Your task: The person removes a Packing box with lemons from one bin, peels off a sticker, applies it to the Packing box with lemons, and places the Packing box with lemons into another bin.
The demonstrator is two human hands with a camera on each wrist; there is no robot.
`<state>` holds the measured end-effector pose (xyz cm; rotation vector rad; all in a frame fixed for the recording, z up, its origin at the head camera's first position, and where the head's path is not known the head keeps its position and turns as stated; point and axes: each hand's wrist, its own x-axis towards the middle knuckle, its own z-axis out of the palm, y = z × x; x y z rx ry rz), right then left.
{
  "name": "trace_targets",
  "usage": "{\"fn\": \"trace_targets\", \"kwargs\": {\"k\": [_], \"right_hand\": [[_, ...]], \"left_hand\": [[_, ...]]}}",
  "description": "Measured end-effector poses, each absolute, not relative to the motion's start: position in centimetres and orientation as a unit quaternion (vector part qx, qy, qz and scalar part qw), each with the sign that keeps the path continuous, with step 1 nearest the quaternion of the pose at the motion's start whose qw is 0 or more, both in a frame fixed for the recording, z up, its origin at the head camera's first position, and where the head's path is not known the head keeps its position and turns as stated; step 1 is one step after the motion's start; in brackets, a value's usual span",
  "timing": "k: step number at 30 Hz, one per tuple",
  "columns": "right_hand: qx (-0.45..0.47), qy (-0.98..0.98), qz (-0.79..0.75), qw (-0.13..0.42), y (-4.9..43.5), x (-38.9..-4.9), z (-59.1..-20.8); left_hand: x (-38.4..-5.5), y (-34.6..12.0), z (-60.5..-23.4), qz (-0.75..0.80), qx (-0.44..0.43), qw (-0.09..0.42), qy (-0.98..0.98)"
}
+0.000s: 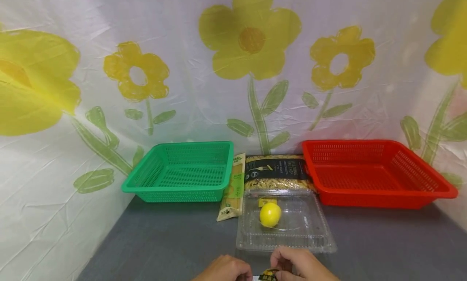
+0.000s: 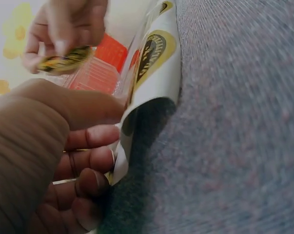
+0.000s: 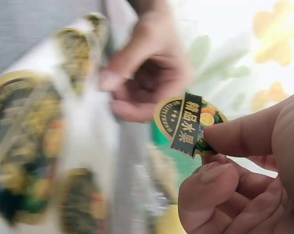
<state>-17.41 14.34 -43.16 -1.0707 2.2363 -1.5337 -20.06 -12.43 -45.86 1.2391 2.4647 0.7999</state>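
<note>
My right hand (image 1: 300,264) pinches a round black-and-gold fruit sticker (image 3: 186,124) between thumb and fingertips. Opposite it, my left hand (image 1: 228,269) grips the edge of a white sticker sheet (image 2: 159,73) between thumb and fingers. Several similar labels show on the sheet, which bends at the held edge in the left wrist view. Just beyond the hands lies a clear plastic box (image 1: 306,236). A yellow lemon (image 1: 270,215) and a small yellow label or packet (image 1: 267,202) appear at the box; whether they are inside or on top, I cannot tell.
A green basket (image 1: 182,195) stands at the back left and a red basket (image 1: 368,200) at the back right. Between them lie a pasta bag (image 1: 277,169) and a long noodle packet (image 1: 235,183). Behind hangs a flower-print cloth (image 1: 204,110).
</note>
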Motion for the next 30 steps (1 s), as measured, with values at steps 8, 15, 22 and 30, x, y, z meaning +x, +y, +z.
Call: {"fn": "trace_targets", "kwargs": {"k": [8,15,22,30], "right_hand": [[-0.322,0.806,-0.492,0.071,15.4,-17.7,-37.3],[-0.322,0.824,-0.466,-0.004,15.3,-18.8,-35.1],[-0.31,0.834,-0.457,-0.006,15.5,-20.3,-34.8],[-0.282,0.829,-0.483,-0.018,15.7,-21.2,-34.6]], "left_hand": [[-20.1,-12.1,-45.1,0.202,0.425,0.146,0.87],[-20.1,-11.6,-43.1,0.185,0.456,0.156,0.856],[-20.4,-10.5,-38.2,0.303,0.45,0.075,0.837],[-22.2,-8.3,-35.7,0.377,0.402,-0.035,0.834]]}}
